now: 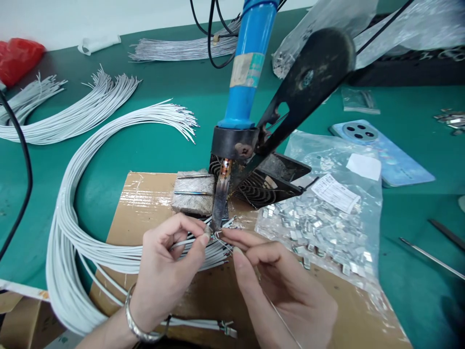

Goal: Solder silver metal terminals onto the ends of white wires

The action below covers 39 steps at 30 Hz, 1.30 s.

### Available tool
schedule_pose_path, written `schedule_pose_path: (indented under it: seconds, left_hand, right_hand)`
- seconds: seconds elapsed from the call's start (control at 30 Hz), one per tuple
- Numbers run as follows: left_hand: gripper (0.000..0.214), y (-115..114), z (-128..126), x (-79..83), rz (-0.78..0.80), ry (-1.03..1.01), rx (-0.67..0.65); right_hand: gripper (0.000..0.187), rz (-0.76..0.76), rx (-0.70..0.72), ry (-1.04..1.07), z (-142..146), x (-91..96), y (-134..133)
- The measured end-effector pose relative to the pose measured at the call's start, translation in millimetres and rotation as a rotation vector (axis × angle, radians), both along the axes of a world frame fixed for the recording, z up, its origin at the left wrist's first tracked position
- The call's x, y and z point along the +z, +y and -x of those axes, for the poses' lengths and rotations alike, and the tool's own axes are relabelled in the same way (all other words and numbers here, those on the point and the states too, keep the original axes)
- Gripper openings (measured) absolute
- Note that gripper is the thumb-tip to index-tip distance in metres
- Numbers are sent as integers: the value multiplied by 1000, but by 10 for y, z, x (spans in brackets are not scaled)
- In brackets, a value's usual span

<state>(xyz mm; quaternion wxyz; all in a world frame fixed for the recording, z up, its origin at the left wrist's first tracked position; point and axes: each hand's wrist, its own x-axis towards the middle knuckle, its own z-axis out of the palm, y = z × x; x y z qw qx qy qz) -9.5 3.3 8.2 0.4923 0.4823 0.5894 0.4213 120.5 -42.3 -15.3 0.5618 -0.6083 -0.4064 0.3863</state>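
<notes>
A blue soldering iron [250,63] is clamped in a black holder, its dark tip [218,213] pointing down between my hands. Thumb and index finger of my left hand [174,266] are pinched on a white wire just left of the tip; the wire's very end is partly hidden by the fingertips. My right hand [283,286] pinches a thin solder wire [279,317], which reaches up to the tip. A tiny metal piece [218,235] sits at the tip, by both hands' fingertips. The bundle of white wires [67,213] curves round and passes behind my left hand.
Cardboard [145,194] lies under the work, with a tip-cleaning block [194,194] and a black fan [261,186] behind. A plastic bag of small metal connectors [319,232], a blue phone [392,152] and tweezers [432,257] are at right. More wire bundles [90,109] lie left.
</notes>
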Motion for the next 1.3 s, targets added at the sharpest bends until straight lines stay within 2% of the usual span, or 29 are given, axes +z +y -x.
schedule_pose_path:
  seconds: [0.17,0.5,0.73,1.3]
  left_hand:
    - [13,-6,13,-10,-15,4,-37]
    - [13,10,0,3,-5,-24,-28]
    - [12,17,-4,37,-14,-25,-19]
    - [13,-10,10,9,-29,-23,-23]
  right_hand:
    - [22,13,-9,21,3,4,12]
    - [21,-35,-15,-47,-6,23,24]
    - [20,-44,-49,-11,28,32,25]
    - [19,-69,-47,-51,18,28,30]
